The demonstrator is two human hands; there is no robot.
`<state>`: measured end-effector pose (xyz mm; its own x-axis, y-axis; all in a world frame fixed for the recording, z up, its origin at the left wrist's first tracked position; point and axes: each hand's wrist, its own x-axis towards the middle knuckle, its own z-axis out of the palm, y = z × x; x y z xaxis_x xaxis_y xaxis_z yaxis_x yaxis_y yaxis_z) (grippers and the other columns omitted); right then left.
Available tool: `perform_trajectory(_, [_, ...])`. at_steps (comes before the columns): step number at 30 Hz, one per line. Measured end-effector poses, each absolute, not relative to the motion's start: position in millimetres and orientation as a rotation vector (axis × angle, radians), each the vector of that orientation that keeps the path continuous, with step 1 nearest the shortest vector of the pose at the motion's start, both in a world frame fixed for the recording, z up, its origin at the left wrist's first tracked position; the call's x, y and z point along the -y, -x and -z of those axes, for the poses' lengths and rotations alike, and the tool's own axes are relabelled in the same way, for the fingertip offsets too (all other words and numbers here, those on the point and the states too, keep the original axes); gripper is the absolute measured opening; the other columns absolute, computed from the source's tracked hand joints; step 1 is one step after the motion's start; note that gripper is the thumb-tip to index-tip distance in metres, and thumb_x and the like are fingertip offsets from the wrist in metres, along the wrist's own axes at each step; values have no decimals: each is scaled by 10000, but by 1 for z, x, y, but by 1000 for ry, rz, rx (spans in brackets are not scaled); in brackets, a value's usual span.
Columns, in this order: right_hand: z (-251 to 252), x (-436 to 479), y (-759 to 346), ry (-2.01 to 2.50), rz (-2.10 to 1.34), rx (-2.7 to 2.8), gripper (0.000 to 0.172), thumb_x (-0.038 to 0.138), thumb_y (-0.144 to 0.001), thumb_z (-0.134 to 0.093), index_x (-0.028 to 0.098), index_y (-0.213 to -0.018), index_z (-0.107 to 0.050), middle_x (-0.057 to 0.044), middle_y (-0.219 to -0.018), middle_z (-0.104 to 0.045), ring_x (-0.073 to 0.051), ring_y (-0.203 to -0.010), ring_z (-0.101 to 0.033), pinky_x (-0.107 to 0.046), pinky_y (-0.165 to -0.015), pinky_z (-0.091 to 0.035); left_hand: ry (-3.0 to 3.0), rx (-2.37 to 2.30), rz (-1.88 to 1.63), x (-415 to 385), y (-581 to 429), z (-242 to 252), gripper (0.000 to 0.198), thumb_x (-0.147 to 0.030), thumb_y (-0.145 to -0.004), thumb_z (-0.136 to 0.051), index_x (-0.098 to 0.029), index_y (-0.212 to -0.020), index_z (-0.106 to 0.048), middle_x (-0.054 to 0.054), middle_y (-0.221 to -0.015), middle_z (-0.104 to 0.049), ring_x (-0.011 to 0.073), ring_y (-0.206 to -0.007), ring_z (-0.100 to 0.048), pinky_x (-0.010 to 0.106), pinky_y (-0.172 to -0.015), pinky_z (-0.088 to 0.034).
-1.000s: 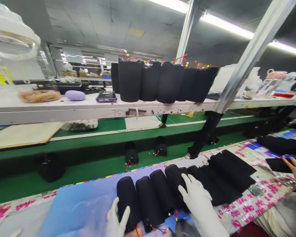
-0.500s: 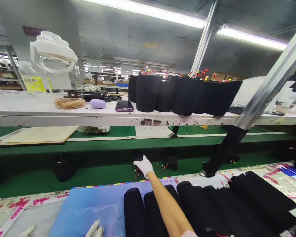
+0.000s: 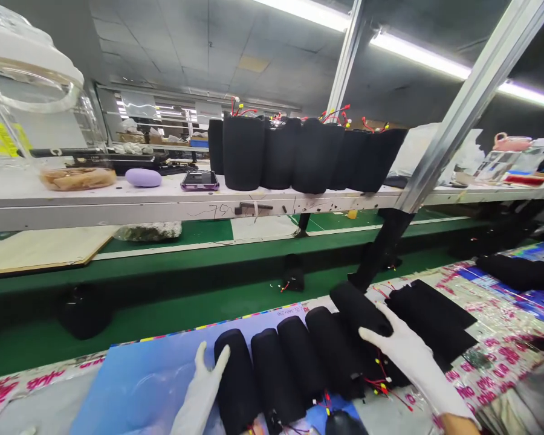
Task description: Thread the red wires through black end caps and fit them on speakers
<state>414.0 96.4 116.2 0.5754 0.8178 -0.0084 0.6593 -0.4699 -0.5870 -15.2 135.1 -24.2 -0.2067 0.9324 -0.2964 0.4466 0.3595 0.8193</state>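
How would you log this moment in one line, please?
left hand: touching leftmost black cylinder on blue sheet | right hand: holding another black cylinder | shelf: phone, black cylinders

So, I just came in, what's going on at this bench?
Someone in white gloves is handling wired black cylinders. The right hand grips one black cylinder near its closer end. The left hand is spread beside the leftmost cylinder of a row lying on the bench. More upright cylinders, with red and yellow wires on top, stand on the shelf above.
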Motion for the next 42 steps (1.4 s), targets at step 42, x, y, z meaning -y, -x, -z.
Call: perform_trajectory(42, [22, -117, -100, 1042, -1273, 1442, 967, 203, -570, -794, 257, -1412, -322, -130, -1433, -524, -302, -1329, -522, -479, -1151, -379, -1534, -1463, -1326, -108, 41, 69, 1012, -329, -582, -727, -150, -1460, -256, 218, -1468, -502, 388, -1366, -490, 565, -1155, -382])
